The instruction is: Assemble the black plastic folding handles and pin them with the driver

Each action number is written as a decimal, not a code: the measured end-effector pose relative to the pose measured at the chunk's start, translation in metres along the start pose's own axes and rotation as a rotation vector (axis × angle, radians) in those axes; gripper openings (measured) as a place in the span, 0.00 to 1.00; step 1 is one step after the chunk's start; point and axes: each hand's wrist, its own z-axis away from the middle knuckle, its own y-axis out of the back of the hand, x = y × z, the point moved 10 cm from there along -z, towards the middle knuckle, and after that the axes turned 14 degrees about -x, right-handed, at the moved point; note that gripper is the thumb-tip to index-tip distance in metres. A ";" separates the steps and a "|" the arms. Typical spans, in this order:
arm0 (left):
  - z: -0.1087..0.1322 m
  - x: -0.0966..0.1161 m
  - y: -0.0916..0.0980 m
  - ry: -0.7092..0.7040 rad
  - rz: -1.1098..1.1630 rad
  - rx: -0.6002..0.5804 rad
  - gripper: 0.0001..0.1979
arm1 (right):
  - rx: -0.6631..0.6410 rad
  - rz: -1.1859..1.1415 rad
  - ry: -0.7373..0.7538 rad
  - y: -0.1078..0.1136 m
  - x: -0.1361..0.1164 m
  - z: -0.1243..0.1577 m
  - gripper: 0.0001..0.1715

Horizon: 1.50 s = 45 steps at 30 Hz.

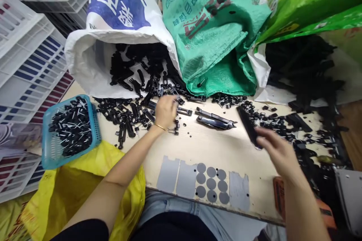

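My left hand is at the pile of small black plastic parts below the white sack. Its fingers are curled together among the pieces, and what they pinch, if anything, is hidden. A long, flat black plastic piece is gripped at its near end by my right hand, tilted above the right part of the table. Between the hands, two long black assemblies lie side by side on the table. Just right of my left hand is a slim black link-like part.
A white sack spills black parts; beside it stands a green sack. A teal basket at left holds black-headed pins. Grey sheets and grey discs lie along the front edge. A yellow bag hangs below left; an orange object sits right.
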 end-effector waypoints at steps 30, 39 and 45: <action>0.154 0.092 -0.095 -0.218 0.068 -0.586 0.12 | -0.128 0.542 0.036 -0.141 -0.034 0.075 0.25; 0.168 0.099 -0.096 -0.146 0.291 -0.402 0.12 | -0.067 0.344 -0.158 -0.169 -0.021 0.100 0.22; 0.173 0.106 -0.109 -0.248 0.101 -0.317 0.14 | 0.026 0.302 -0.109 -0.175 -0.020 0.100 0.23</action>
